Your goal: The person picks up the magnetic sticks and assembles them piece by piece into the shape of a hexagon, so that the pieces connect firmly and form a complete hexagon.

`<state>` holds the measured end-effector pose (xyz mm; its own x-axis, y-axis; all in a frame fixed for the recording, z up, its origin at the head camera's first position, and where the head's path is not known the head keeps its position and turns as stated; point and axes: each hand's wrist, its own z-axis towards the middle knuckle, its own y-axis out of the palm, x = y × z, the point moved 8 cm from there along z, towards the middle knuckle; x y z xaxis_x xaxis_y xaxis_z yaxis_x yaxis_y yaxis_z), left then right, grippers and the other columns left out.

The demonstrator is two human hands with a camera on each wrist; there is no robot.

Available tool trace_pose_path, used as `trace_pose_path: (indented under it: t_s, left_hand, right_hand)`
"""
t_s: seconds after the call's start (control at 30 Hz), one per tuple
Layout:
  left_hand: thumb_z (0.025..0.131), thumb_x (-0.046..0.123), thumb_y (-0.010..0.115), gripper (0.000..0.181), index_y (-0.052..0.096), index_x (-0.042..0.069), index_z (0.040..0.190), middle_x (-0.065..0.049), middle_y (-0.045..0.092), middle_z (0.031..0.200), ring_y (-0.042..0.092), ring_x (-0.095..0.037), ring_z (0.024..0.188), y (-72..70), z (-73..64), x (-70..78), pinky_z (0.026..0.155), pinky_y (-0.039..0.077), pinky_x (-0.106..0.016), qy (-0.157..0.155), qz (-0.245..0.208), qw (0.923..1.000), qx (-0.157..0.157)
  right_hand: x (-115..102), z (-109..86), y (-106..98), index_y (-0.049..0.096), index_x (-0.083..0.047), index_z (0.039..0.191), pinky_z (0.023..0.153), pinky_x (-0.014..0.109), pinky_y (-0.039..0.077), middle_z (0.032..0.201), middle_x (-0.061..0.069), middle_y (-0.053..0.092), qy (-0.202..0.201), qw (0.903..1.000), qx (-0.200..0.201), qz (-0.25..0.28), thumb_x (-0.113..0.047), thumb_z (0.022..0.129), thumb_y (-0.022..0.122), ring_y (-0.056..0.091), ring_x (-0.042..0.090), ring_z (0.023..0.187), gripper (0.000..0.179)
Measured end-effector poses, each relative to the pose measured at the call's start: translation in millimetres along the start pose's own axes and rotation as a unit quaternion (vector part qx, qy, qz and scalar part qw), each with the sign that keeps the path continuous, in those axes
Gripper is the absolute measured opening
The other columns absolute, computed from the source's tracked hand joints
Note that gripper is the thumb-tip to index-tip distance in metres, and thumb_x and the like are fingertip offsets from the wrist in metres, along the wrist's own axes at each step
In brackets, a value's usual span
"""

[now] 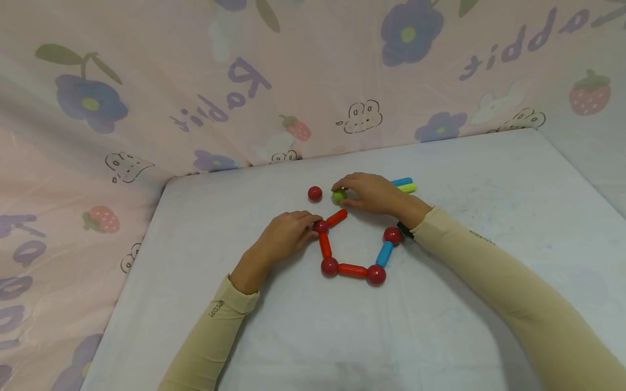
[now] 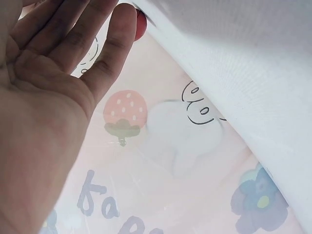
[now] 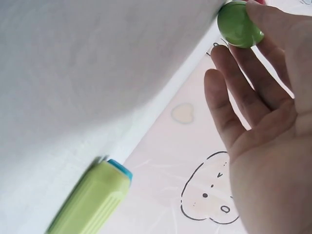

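In the head view, my left hand [image 1: 287, 237] holds a red ball [image 1: 320, 227] at the upper left of a chain of rods and balls. A red rod [image 1: 337, 217] with a free end sticks out from this ball. The chain runs on through a red rod [image 1: 325, 246], a red ball [image 1: 330, 266], another red rod [image 1: 352, 270], a red ball [image 1: 376, 275] and a blue rod [image 1: 385, 253] to a last red ball [image 1: 392, 235]. Between thumb and fingers, my right hand [image 1: 375, 194] pinches a green ball [image 3: 239, 25].
A loose red ball [image 1: 315, 194] lies just left of the green one. Beyond my right hand lie a blue rod [image 1: 403, 181] and a yellow-green rod [image 1: 408, 188], partly covered by that hand. The white table [image 1: 469, 179] ends at a printed pink cloth [image 1: 313, 81].
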<state>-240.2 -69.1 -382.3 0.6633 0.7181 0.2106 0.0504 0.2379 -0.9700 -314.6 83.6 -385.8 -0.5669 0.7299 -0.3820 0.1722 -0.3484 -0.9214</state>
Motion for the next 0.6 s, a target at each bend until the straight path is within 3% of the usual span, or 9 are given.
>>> trace_pose_path:
  t_s: [0.6]
  left_hand:
    - [0.089,0.019,0.075,0.036,0.068,0.009,0.124,-0.002,0.075,0.104,0.07,-0.016,0.094,-2.6,-0.3,0.1,0.088,0.058,-0.033,0.004,-0.009,0.9999,0.005]
  right_hand:
    - [-2.4,-1.0,-0.8,0.062,-0.022,0.134,0.108,0.046,0.047,0.131,0.001,0.066,-0.009,1.0,0.0,-0.002,-0.026,0.093,0.071,0.058,0.023,0.127,0.042]
